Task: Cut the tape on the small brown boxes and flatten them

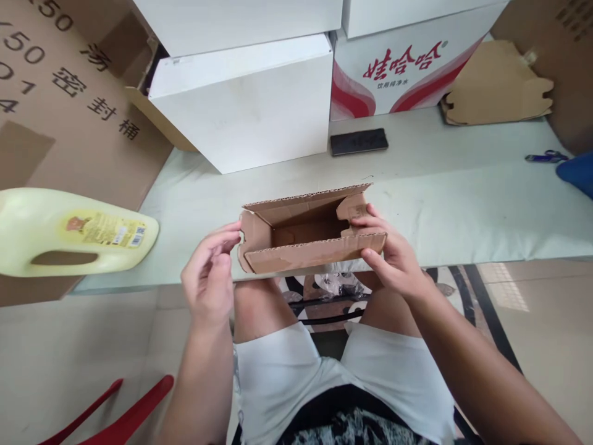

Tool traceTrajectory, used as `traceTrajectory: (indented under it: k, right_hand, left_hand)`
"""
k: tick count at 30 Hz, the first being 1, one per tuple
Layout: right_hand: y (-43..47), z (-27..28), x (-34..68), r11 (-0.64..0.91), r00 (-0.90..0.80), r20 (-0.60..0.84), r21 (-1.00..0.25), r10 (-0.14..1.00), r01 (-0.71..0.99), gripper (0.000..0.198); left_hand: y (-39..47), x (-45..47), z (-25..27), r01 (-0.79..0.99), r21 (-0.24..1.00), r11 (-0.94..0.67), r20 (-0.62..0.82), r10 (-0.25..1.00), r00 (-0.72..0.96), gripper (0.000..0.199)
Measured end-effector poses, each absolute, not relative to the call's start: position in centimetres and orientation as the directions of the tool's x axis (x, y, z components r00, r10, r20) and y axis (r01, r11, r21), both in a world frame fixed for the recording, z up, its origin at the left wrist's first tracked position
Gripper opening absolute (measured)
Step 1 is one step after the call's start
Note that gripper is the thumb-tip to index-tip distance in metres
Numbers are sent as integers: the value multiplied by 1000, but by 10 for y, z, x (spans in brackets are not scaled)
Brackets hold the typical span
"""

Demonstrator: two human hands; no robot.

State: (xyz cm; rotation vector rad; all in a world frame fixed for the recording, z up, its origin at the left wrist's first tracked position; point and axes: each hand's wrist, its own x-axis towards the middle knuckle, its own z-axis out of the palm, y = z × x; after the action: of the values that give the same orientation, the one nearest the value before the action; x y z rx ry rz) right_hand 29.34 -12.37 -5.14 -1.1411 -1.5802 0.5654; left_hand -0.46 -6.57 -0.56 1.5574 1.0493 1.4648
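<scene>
Facing upward, the mouth of an open-topped, oblong box of brown corrugated cardboard (306, 254) is presented to the wearer, its inside visible between the long near and far panels. It is held at the middle of the near edge of a table covered in pale green cloth (440, 216); whether its base is fully borne by the table cannot be told.

The box's right end is gripped by the right hand (393, 253): the near right corner is pinched, with the thumb laid against the near panel and the fingers, slightly spread, reaching over the notched right end flap (354, 209). By this grip the box is probably steadied. At the left end, the fingertips of the left hand (210, 269) are set at the edge of the left end flap (256, 233), the fingers bent and close together, the thumb apart; a light guiding touch seems likelier than a firm hold.

A pale yellow plastic jug (106, 210) is seen at the left, and a flat black phone (359, 142) is laid beyond the box, perhaps to be out of the hands' way. Flat brown cardboard pieces (495, 93) are stacked at the far right, presumably to save room.
</scene>
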Motion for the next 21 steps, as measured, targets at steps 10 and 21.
traceTrajectory:
  k: [10, 21]
  right_hand:
    - [-132, -51, 309, 431, -82, 424, -866, 902, 253, 19]
    - [-145, -37, 311, 356, -210, 310, -904, 927, 238, 7]
  left_hand:
    - [-54, -10, -12, 89, 878, -470, 400, 823, 403, 57]
    - [-53, -13, -10, 240, 875, -422, 220, 785, 579, 78]
